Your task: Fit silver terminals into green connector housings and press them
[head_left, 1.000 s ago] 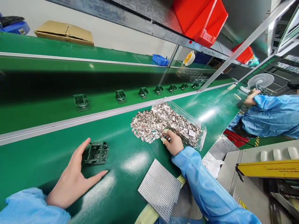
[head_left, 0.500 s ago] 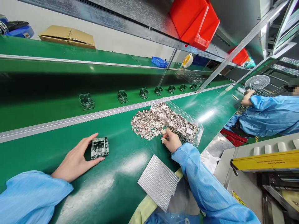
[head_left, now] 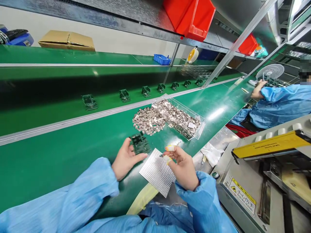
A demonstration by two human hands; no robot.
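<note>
My left hand (head_left: pixel 124 160) grips a green circuit board (head_left: pixel 141 144) between thumb and fingers, tilted and lifted off the bench. To its right, my right hand (head_left: pixel 184 167) is closed in a pinch, with whitish-yellow covers on thumb and forefinger. A tiny dark speck shows at those fingertips, too small to name. Below them is a silver textured sheet (head_left: pixel 155 173), partly covered by the right hand. Beyond both hands lies a heap of small shiny metal parts (head_left: pixel 147 120), which runs into a clear plastic tray (head_left: pixel 201 128) filled with the same parts.
Several circuit boards (head_left: pixel 124 95) stand in a row on the green conveyor belt (head_left: pixel 48 111) behind the rail. A red bin (head_left: pixel 189 19) sits on the overhead shelf. At right are a machine with a yellow bar (head_left: pixel 269 144) and a co-worker in blue sleeves (head_left: pixel 282 103).
My left hand has brought the circuit board right, toward the silver sheet. My right hand has left the metal parts and come nearer to me, over the sheet. The view has shifted slightly.
</note>
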